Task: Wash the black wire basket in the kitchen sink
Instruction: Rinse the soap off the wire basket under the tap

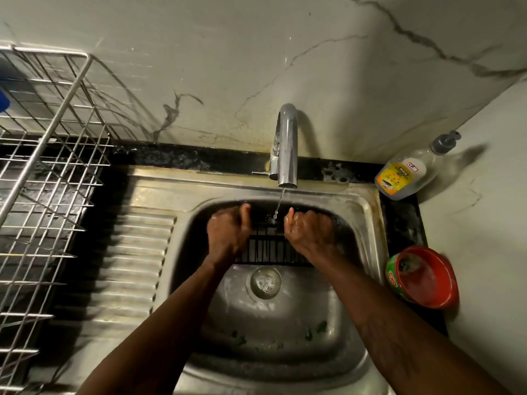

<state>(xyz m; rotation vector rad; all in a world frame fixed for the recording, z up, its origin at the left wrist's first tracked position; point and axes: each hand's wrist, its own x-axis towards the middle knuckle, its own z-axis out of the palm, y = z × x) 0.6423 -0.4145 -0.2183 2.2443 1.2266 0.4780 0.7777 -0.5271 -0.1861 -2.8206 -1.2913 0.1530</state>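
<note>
Head view: steel sink (366, 202) with wire basket (271, 249), ribbed drainboard (137, 252), veined wall (228, 52).

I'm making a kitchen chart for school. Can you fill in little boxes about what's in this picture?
Being washed: black wire basket, inside the steel sink
Left hand: grips the basket's left end
Right hand: grips its right end
Water: thin stream from the chrome tap, falling between the hands
Right of sink: clear pump bottle with yellow label; round red tub
Left of sink: silver wire dish rack
</note>
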